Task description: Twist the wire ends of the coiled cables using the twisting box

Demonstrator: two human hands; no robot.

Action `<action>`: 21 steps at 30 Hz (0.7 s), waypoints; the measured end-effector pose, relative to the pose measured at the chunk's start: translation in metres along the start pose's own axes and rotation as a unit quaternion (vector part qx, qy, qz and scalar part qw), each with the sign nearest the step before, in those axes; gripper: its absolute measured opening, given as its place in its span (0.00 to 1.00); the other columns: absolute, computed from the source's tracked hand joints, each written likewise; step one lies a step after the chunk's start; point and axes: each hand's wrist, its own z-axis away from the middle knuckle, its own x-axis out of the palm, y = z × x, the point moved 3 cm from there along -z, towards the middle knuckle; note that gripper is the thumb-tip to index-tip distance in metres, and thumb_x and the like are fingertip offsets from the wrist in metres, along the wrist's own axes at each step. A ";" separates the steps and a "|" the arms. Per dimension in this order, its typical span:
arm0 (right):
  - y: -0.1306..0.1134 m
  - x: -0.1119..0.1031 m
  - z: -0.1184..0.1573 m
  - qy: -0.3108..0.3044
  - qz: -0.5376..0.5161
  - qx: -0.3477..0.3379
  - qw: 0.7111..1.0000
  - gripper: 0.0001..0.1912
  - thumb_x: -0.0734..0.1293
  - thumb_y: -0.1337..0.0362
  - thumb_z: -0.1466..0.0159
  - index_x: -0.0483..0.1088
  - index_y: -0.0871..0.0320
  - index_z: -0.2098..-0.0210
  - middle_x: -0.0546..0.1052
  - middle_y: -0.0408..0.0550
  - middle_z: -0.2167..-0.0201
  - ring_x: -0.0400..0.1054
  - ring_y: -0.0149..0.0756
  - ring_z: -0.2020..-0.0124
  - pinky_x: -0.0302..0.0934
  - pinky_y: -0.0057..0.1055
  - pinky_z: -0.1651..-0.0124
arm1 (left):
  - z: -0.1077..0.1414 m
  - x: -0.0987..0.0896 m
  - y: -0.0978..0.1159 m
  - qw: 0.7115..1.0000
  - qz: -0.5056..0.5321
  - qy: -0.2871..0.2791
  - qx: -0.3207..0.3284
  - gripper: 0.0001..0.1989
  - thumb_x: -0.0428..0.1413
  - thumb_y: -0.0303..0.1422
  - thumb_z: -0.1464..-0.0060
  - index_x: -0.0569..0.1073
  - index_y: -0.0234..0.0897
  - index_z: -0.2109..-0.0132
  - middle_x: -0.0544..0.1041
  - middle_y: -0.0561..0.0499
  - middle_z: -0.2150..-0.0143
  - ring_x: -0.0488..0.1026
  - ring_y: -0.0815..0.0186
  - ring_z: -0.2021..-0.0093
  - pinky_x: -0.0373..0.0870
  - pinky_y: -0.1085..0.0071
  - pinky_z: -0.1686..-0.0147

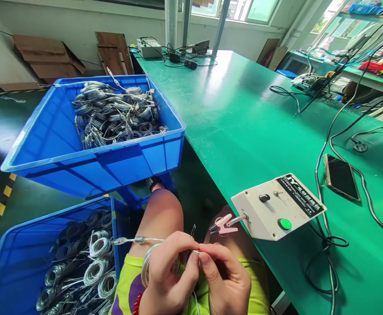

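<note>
"Two hands, one coil of clear-jacketed cable: where is it?"

"Left of the control box and nearer the person, over the lap. The loops lie against the left hand, and a pale lead with a plug sticks out beyond them."

"How is the grip, left and right?"

"Together on both sides. The left thumb and forefinger pinch the thin wire ends, and the right hand meets them there, thumb and forefinger nearly tip to tip with the left. The other left fingers curl by the loops; how firmly they press, I cannot tell."

"Heavy, would you say?"

"Light, I judge. The jacket looks springy and a bit slick, so the loops may slide or fan out if held loosely. Best to cradle the bundle across its whole thickness."

"And the ends?"

"Soft, bendy and easily nicked. They want fingertips only, close to where the jacket stops, with no hard tug."

"What is near?"

"A pink clip on the shaft at the control box's left side, apart from both hands. The box sits on the green surface; left of it, a blue bin bears more coils."
</note>
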 end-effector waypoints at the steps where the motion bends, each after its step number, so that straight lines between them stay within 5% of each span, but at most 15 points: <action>1: 0.000 0.001 -0.001 0.005 -0.010 0.006 1.000 0.16 0.85 0.43 0.35 0.91 0.49 0.63 0.87 0.49 0.68 0.80 0.41 0.68 0.76 0.33 0.63 | 0.000 0.001 -0.001 1.000 -0.001 0.006 0.000 0.08 0.58 0.24 0.27 0.78 0.43 0.49 0.82 0.50 0.61 0.81 0.64 0.65 0.77 0.73 0.64; 9: 0.009 -0.001 -0.003 0.072 -0.031 0.051 0.996 0.24 0.88 0.40 0.43 0.89 0.53 0.65 0.87 0.50 0.69 0.80 0.42 0.70 0.77 0.34 0.64 | -0.003 0.004 -0.003 1.000 0.014 0.022 -0.014 0.09 0.60 0.24 0.27 0.78 0.44 0.49 0.83 0.52 0.60 0.82 0.66 0.64 0.78 0.75 0.63; 15: 0.023 -0.011 -0.028 0.000 -0.109 0.073 0.991 0.37 0.73 0.32 0.30 0.78 0.55 0.80 0.74 0.47 0.82 0.65 0.35 0.81 0.63 0.31 0.77 | -0.005 0.008 -0.007 0.999 0.032 0.036 -0.020 0.09 0.59 0.23 0.27 0.79 0.43 0.49 0.84 0.51 0.60 0.82 0.65 0.64 0.78 0.74 0.64; 21: 0.016 -0.004 -0.055 -0.091 -0.297 0.140 0.940 0.29 0.77 0.33 0.32 0.88 0.49 0.48 0.68 0.40 0.81 0.66 0.37 0.74 0.70 0.32 0.68 | -0.008 0.012 -0.005 0.998 0.018 0.056 -0.011 0.12 0.60 0.21 0.29 0.79 0.45 0.48 0.84 0.54 0.60 0.82 0.68 0.64 0.78 0.77 0.63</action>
